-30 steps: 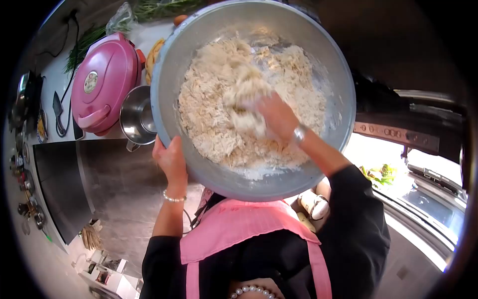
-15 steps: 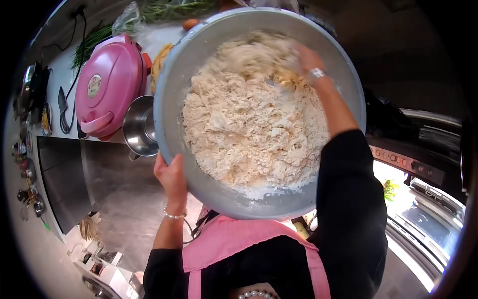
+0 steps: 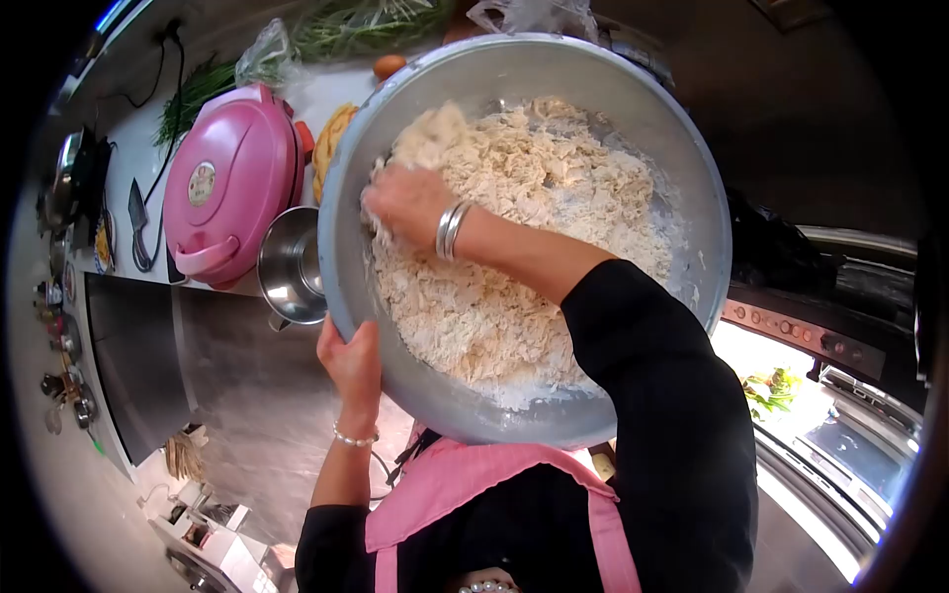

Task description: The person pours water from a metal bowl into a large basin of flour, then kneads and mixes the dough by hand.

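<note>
A large grey bowl (image 3: 450, 407) fills the middle of the view, its near edge close against the pink apron (image 3: 450, 484), and in it lies the shaggy floury dough (image 3: 484, 321), spread wide across the bottom, with loose white flour showing near the lower edge. The right hand (image 3: 405, 205) is in the dough at the bowl's left side; motion blur smears it and the pale clump just above it, so whether the fingers are curled round dough or spread cannot be told. The right forearm and black sleeve (image 3: 652, 385) cover part of the dough and the bowl's lower right. The left hand (image 3: 351, 366) grips the bowl's lower-left rim between thumb and fingers, though the fingertips are partly hidden by the bowl. A steel pot (image 3: 289, 272) stands beside the bowl, its right part hidden behind it. Next to it sits a closed pink appliance (image 3: 232, 188), the writing on its round badge too small to read. A yellowish item (image 3: 334, 148) between appliance and bowl is partly covered and hard to identify. Greens (image 3: 376, 28) are cut off at the top, near a brown egg (image 3: 389, 66).
</note>
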`<state>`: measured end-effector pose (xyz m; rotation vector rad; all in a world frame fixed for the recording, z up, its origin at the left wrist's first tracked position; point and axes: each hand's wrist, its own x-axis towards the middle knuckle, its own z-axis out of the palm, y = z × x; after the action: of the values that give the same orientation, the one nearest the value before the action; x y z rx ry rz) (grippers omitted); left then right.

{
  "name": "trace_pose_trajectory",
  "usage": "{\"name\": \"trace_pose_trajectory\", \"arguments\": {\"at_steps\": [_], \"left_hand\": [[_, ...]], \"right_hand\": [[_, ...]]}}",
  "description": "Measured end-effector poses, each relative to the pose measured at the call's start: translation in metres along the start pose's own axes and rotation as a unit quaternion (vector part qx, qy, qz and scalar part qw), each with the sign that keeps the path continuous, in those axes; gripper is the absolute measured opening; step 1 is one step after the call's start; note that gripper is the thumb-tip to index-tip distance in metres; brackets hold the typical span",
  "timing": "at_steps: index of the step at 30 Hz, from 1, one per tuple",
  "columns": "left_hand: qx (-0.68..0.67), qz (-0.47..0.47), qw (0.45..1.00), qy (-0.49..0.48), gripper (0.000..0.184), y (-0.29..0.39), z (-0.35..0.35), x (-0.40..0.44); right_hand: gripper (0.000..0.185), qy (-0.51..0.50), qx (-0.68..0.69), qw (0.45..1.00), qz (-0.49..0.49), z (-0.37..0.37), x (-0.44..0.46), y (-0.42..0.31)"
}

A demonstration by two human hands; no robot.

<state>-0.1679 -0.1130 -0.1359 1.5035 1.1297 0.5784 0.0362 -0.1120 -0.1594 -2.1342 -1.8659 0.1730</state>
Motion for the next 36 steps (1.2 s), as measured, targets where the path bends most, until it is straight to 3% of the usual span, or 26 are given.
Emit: {"name": "trace_pose_trajectory", "arguments": {"at_steps": [3,5,6,7,8,9,10,11,15,18,20,21,22,24,25,27,30,32,33,34,36], "left_hand": [[-0.006,-0.02,1.0,0.003,0.015,-0.006,-0.001,-0.001],[-0.021,-0.023,0.999,0.016,0.016,0.003,0.006,-0.003],[-0.026,-0.027,0.999,0.02,0.017,0.007,0.006,-0.006],[-0.036,-0.027,0.999,0.018,0.017,0.007,0.007,-0.006],[-0.048,-0.027,0.998,0.013,0.018,0.006,0.007,-0.006],[-0.06,-0.029,0.998,0.009,0.018,0.004,0.005,-0.006],[-0.072,-0.03,0.997,0.011,0.018,0.002,0.004,-0.007],[-0.082,-0.03,0.996,0.011,0.017,0.0,0.005,-0.007],[-0.054,-0.017,0.998,0.01,0.014,-0.002,0.002,-0.002],[-0.026,-0.016,1.0,0.01,0.011,-0.006,0.001,-0.001],[-0.028,-0.004,1.0,0.007,0.01,-0.001,0.004,0.001],[-0.026,-0.001,1.0,0.003,0.01,0.002,0.002,-0.001],[-0.02,-0.004,1.0,0.002,0.01,0.001,-0.001,-0.004],[-0.026,0.0,1.0,0.004,0.01,-0.005,0.001,0.0],[-0.019,0.002,1.0,0.003,0.01,-0.006,0.0,0.0],[0.001,0.004,1.0,0.008,0.011,-0.007,-0.001,0.0],[0.02,0.017,0.999,0.028,0.011,-0.006,0.002,0.001],[-0.013,-0.015,0.999,0.037,0.012,0.0,0.008,0.0],[-0.028,-0.032,0.998,0.043,0.012,0.002,0.007,-0.002],[-0.019,-0.033,0.999,0.035,0.014,-0.002,0.003,-0.004],[-0.01,-0.026,1.0,0.011,0.016,-0.009,-0.002,-0.001]], "right_hand": [[0.013,0.057,0.083,0.994,-0.041,0.011,0.007,0.049],[0.014,-0.059,-0.051,0.982,0.174,-0.039,0.008,0.082],[0.013,0.062,0.017,0.982,0.18,-0.011,-0.001,0.141],[0.017,0.072,0.034,0.964,0.255,-0.031,-0.027,0.162],[0.02,0.076,0.141,0.901,0.404,-0.044,-0.054,0.184],[0.02,0.015,-0.071,0.9,0.43,-0.082,-0.085,0.169],[0.021,0.039,-0.053,0.883,0.464,-0.069,-0.124,0.209],[0.025,0.017,-0.096,0.859,0.502,-0.086,-0.15,0.193],[0.028,0.021,-0.149,0.855,0.497,-0.063,-0.208,0.243],[0.027,-0.018,-0.001,0.873,0.487,-0.091,-0.081,0.165],[0.023,0.004,-0.018,0.955,0.295,-0.039,-0.013,0.153],[0.021,-0.082,-0.056,0.95,0.295,-0.028,0.016,0.118],[0.019,-0.122,0.031,0.958,0.258,-0.027,0.018,0.079],[0.013,-0.07,-0.042,0.993,0.086,0.002,0.004,0.039],[0.013,-0.078,0.007,0.993,0.084,-0.005,-0.007,0.009],[0.01,-0.05,0.012,0.998,-0.019,0.0,-0.017,-0.016],[0.006,-0.064,-0.02,0.992,-0.105,-0.007,0.0,-0.004],[0.006,-0.043,-0.016,0.999,0.017,-0.007,0.026,0.053],[0.008,-0.1,-0.036,0.988,0.109,-0.044,0.023,0.075],[0.016,-0.019,0.06,0.979,0.193,-0.044,0.009,0.118],[0.029,0.028,0.011,0.954,0.298,-0.049,-0.031,0.184]]}}
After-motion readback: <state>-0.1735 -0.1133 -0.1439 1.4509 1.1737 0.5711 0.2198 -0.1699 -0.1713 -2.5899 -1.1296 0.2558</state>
